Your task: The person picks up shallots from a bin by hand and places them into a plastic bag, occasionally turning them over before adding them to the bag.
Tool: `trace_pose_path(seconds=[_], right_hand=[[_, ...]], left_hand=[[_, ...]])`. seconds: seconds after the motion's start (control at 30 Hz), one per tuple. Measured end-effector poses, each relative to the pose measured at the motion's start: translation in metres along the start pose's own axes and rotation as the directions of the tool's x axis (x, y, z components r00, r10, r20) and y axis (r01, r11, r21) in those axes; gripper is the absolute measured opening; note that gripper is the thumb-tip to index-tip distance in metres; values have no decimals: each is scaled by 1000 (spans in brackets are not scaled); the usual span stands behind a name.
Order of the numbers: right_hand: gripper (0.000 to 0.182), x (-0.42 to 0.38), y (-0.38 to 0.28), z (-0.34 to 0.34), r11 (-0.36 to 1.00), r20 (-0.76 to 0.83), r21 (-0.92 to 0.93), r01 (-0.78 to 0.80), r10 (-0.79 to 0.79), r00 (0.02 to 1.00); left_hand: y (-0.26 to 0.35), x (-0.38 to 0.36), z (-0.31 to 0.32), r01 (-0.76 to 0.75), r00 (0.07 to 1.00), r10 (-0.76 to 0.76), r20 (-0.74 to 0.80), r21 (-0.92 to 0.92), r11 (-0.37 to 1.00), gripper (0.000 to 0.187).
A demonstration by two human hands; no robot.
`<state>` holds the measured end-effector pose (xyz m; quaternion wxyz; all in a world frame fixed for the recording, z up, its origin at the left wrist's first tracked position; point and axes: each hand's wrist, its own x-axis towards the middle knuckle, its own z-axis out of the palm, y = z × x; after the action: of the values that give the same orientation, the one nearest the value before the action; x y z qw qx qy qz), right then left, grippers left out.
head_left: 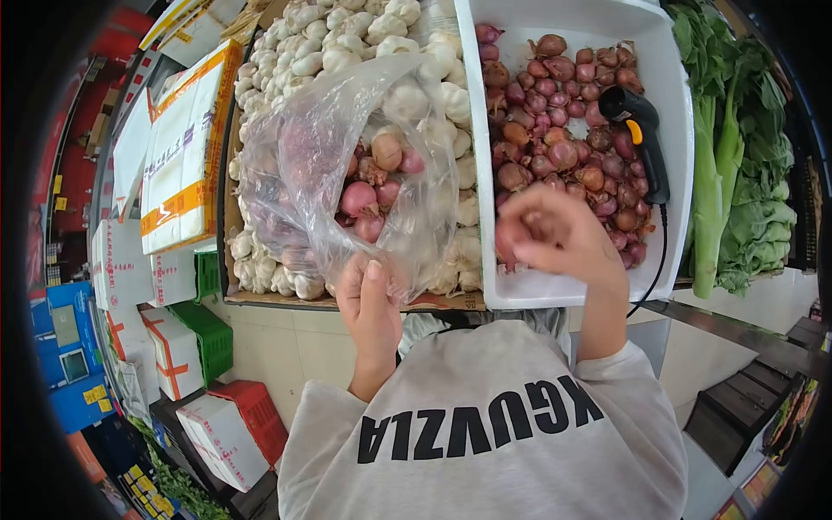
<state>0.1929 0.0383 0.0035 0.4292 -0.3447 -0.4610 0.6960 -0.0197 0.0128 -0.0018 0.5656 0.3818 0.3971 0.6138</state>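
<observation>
My left hand [371, 303] is closed, pinching the edge of a clear plastic bag [299, 139] between thumb and fingers. The bag lies over a pile of garlic bulbs [312, 43], its mouth gaping, with several red shallots [359, 199] inside. Over the near part of a white foam box [474, 165] is my right hand [563, 238], slightly blurred, its fingers curled. A reddish shallot [511, 241] shows between its thumb and fingers. Many loose shallots [563, 156] fill the box beyond that hand.
A black handheld scanner [646, 143] with a yellow trigger lies on the shallots, its cable running over the box's front edge. Leafy greens [737, 147] lie to the right. White foam boxes [186, 147] and green crates [204, 338] stand at the left.
</observation>
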Motion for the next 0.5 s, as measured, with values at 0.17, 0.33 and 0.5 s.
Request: trace_pose_path(seconds=[0.17,0.33,0.5], right_hand=[[30,83,-3,37,940,66,-281,193,-182,981],[38,123,33,62,892,-17,-245,381,-397,918],[36,75,20,31,962,-83,-168,215,-231,969]], left_hand=[[0,-2,1,-43,999,44,-21,32,999,24],[7,-5,0,-33,999,33,-30,-1,999,19],[2,-4,4,-4,997,8,-82,40,999,24]])
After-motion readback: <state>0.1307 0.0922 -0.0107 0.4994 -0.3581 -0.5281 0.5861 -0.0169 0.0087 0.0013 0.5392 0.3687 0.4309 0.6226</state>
